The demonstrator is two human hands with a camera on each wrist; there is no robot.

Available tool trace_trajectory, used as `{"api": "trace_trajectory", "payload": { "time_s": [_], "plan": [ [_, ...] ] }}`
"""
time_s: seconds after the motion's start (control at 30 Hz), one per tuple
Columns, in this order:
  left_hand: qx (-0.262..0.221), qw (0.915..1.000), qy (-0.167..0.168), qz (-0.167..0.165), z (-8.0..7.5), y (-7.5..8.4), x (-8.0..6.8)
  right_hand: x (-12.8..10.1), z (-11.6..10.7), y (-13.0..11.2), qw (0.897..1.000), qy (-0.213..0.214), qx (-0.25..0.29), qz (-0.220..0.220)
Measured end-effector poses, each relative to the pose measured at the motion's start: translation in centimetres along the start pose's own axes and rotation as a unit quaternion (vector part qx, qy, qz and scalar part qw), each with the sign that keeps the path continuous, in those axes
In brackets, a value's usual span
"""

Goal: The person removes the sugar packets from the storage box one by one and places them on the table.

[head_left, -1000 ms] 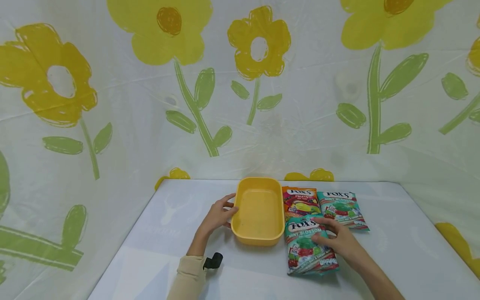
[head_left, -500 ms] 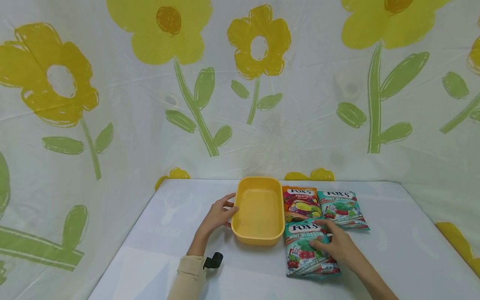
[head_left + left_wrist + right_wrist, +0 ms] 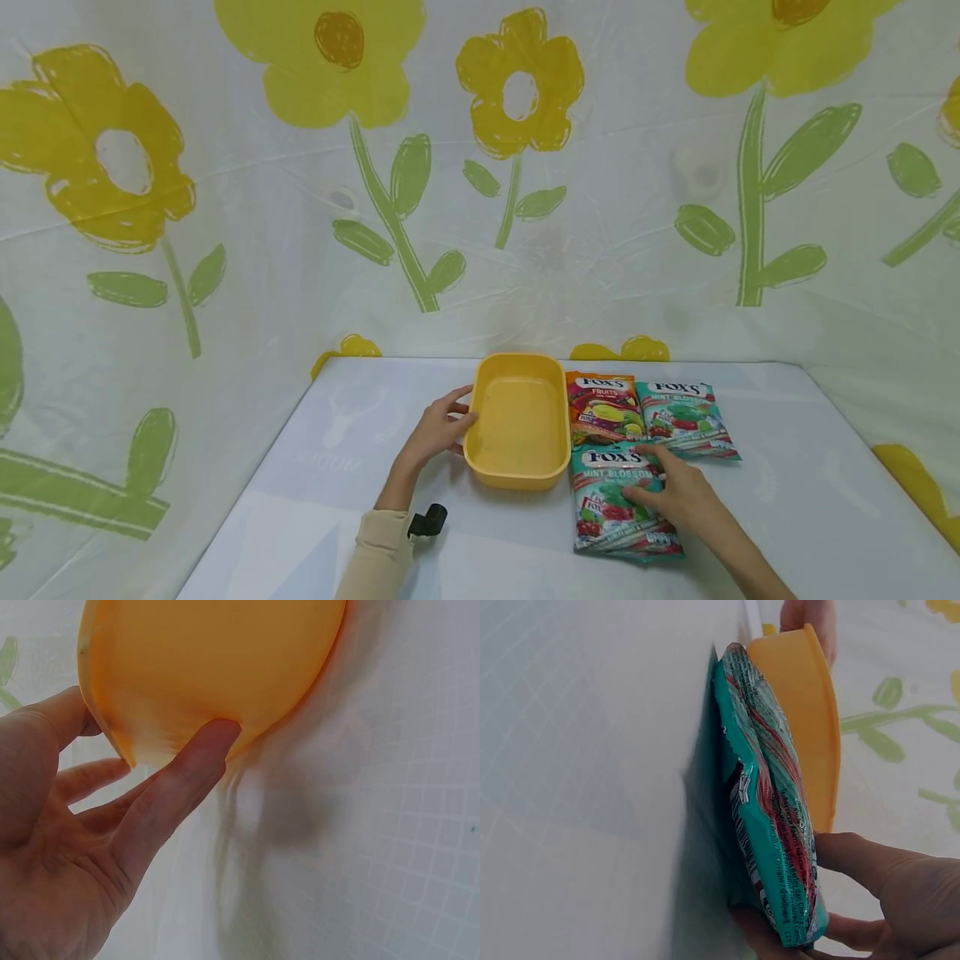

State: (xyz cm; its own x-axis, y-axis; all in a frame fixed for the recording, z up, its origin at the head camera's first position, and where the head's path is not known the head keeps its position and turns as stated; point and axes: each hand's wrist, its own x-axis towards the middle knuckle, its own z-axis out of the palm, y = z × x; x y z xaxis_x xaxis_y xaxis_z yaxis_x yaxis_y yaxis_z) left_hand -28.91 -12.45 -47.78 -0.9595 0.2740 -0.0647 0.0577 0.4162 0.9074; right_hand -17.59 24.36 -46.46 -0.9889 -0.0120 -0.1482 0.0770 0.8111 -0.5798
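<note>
On the left, the left hand (image 3: 435, 431) rests against the near-left wall of the yellow tub (image 3: 517, 479), fingers straight and spread, thumb pressed to the side. It steadies the tub and grips nothing. The tub sits open on the white table (image 3: 337, 433), with nothing in it.

Moving right, the mint candy bag (image 3: 611, 508) lies just beside the tub's near-right corner, and the right hand (image 3: 675, 496) is on it. The wrist view shows the thumb over the top face and fingers tucked beneath the edge, so that's a pinch, with the bag's near end tipped up off the table.

This looks like the pick-up step. The next move calls for a clean lift and a short carry left over the tub's rim.

Further right, the fruits bag (image 3: 603, 408) and a second mint bag (image 3: 686, 417) lie flat side by side, untouched.
</note>
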Motion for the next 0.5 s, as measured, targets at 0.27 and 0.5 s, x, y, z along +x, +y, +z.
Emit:
{"api": "trace_trajectory", "payload": {
  "time_s": [0.27, 0.5],
  "plan": [
    [-0.001, 1.0, -0.001, 0.001, 0.02, -0.12, 0.1, 0.13, -0.1, 0.16, 1.0, -0.006, -0.013, 0.0],
    [-0.001, 1.0, -0.001, -0.001, -0.02, 0.01, -0.01, 0.17, -0.07, 0.12, 0.999, -0.012, -0.026, 0.018]
  ]
}}
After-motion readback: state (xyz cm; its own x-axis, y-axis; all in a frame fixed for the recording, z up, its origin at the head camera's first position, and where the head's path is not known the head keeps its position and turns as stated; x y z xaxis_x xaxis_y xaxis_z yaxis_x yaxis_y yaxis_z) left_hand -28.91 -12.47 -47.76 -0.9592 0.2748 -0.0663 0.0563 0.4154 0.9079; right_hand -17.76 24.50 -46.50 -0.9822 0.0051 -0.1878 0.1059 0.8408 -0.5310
